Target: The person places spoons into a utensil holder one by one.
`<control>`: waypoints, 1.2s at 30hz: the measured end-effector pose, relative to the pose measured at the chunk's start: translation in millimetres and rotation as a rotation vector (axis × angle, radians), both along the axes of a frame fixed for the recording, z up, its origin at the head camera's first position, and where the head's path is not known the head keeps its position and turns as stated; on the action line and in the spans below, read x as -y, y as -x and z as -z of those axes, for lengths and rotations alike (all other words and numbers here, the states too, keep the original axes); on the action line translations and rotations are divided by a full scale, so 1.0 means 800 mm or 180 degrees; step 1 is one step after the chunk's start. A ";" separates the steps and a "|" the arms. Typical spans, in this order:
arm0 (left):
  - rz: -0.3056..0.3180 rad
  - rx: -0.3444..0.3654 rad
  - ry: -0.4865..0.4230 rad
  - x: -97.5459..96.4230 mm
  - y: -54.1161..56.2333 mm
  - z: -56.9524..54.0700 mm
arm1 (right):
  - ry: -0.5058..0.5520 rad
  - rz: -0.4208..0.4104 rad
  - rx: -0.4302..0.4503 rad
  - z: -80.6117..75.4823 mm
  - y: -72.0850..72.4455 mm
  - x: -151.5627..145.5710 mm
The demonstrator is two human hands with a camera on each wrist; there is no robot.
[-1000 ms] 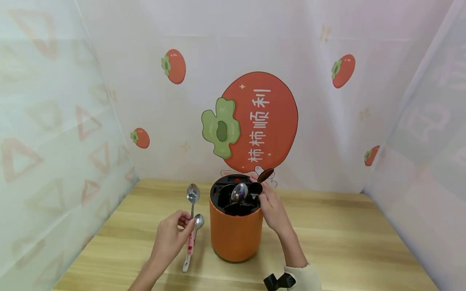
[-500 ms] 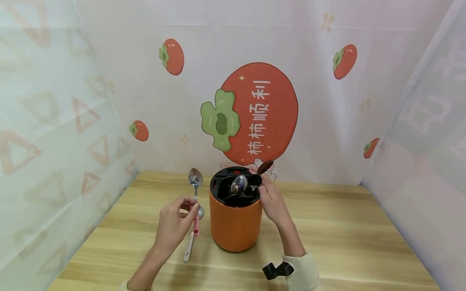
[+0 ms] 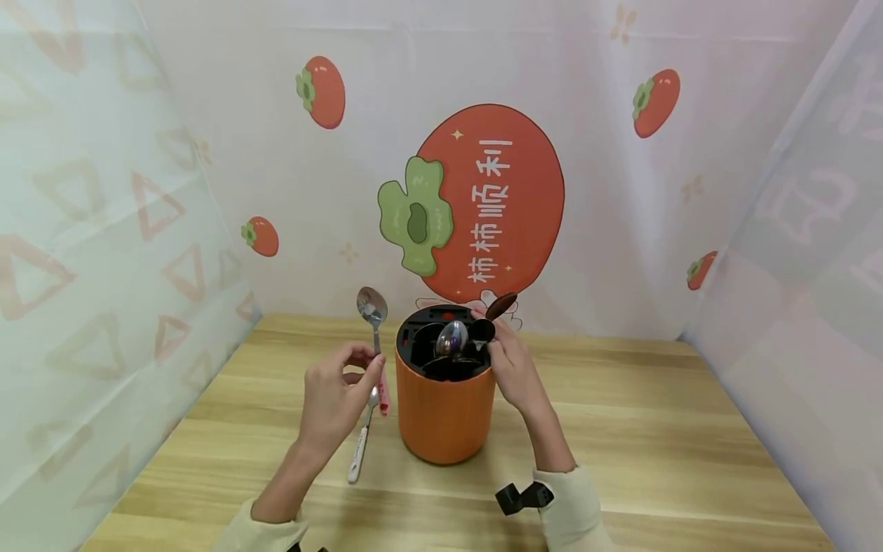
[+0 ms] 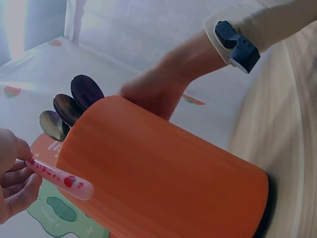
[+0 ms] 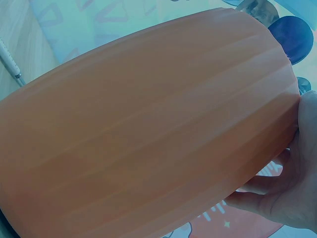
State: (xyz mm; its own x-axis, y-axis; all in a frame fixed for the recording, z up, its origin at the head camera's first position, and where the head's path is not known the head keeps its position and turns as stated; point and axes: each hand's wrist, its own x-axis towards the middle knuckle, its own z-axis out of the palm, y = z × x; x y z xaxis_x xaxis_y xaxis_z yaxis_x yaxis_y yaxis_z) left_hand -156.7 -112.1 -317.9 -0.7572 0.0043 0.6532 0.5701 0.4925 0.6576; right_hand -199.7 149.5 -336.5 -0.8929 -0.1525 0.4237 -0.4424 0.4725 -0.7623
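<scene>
My left hand (image 3: 334, 395) pinches a metal spoon (image 3: 372, 305) by its handle, bowl upward, just left of the orange utensil holder (image 3: 444, 418). In the left wrist view the spoon's pink handle (image 4: 59, 178), with red strawberry prints, overlaps the holder's side. My right hand (image 3: 513, 372) grips the holder at its right rim, thumb in front and fingers round the back. Spoon bowls, including a shiny metal one (image 3: 452, 339), stick up from the black divided top (image 3: 429, 316). A dark brown utensil end (image 3: 501, 306) rises near the right fingers.
Another spoon with a white handle (image 3: 358, 456) lies on the wooden table (image 3: 621, 429), left of the holder. Behind stands a white cloth backdrop (image 3: 607, 230) with persimmon prints; similar cloths hang at both sides.
My left hand has lifted the pink-handled spoon and brought it rightward, closer to the holder. My right hand keeps its grip at the rim. The head view has tilted slightly down.
</scene>
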 end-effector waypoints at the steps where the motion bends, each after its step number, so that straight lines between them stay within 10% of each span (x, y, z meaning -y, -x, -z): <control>1: 0.0001 0.0000 -0.0002 -0.001 0.000 -0.003 | 0.0006 0.0003 0.0011 -0.001 0.000 0.000; 36: 0.0120 -0.0376 -0.0322 -0.028 0.027 -0.063 | -0.0007 -0.0066 -0.0061 0.001 0.005 -0.002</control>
